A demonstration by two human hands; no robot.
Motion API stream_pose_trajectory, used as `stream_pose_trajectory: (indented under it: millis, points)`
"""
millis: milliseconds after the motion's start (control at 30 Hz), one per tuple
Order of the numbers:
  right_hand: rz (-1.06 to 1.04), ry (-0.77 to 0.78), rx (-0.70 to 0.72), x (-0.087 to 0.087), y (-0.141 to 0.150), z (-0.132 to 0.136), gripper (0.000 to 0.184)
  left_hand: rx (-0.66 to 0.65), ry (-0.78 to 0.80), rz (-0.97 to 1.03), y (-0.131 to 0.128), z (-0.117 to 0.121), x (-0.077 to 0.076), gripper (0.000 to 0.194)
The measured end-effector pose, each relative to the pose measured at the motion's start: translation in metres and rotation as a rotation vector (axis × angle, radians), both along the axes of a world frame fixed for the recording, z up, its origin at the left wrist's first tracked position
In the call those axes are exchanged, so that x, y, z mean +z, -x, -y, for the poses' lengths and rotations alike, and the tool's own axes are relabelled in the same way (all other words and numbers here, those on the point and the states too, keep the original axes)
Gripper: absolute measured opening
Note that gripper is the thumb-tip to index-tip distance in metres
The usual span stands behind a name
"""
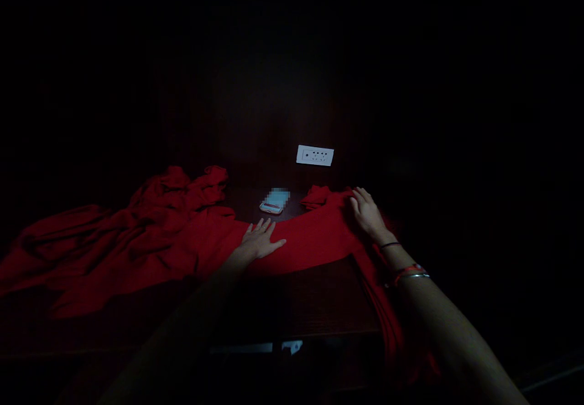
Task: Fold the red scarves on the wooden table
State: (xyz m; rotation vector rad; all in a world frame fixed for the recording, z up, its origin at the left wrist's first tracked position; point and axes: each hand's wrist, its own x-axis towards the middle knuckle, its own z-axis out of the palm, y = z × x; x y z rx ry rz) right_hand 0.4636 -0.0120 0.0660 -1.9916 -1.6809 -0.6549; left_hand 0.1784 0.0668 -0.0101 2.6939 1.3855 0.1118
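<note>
A long red cloth [310, 238] lies across a dark wooden surface, smooth in the middle and heaped in loose folds on the left. My left hand [262, 241] rests flat on the smooth stretch, fingers spread. Farther right, my right hand [366, 210] lies on the cloth near its bunched right part, fingers stretched out and fairly close together. Whether any fabric is caught under its fingertips is hard to see in the dim light. Past my right wrist, part of the cloth hangs down over the front edge in folds.
Behind the cloth lies a lit phone [274, 203], its screen blurred out. A white socket plate [314, 155] is set in the dark back panel. The dark tabletop [314, 301] ends at a front edge, with pale objects dimly visible below. The surroundings are nearly black.
</note>
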Motion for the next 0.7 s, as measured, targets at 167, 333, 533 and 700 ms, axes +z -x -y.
stream_pose_trajectory:
  millis: [167,333,533,700]
  points:
    - [0.006,0.229,0.267,0.005,0.105,-0.028,0.038,0.022,-0.007,0.006,0.001,0.0,0.001,0.086]
    - [-0.072,0.373,0.127,-0.036,0.132,-0.033,0.045,0.027,-0.026,0.02,0.004,-0.002,-0.002,0.084]
    - [-0.098,0.51,0.108,-0.054,0.116,-0.024,0.061,0.025,-0.002,-0.001,0.004,-0.008,-0.005,0.086]
    - [-0.023,0.555,0.249,-0.051,0.137,-0.025,0.057,0.008,0.014,-0.007,0.005,-0.009,-0.004,0.088]
